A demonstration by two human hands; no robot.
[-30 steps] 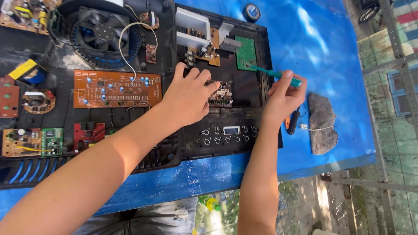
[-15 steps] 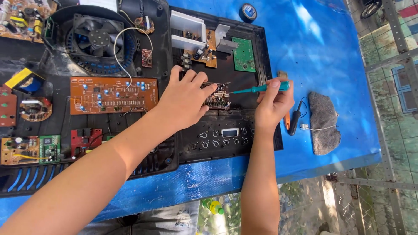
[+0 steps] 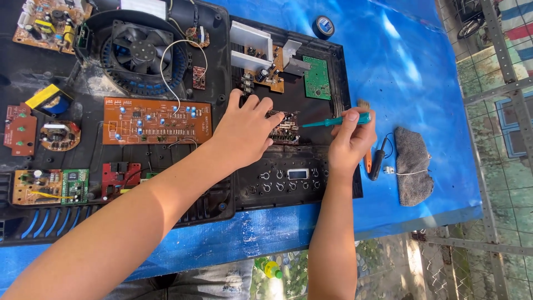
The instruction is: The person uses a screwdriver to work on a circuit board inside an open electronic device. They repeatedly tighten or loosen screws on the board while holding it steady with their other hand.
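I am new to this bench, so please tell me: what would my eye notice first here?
First the two hands at centre: the left hand rests on a small board, and the right hand holds a teal screwdriver toward it. Next the black fan at upper left and the blue tarp underneath.

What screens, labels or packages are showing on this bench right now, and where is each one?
Small display window: pale rectangle in the black control panel, just left of the right hand.
White label: plain rectangle at the top edge, above the black fan.
No packages in view.
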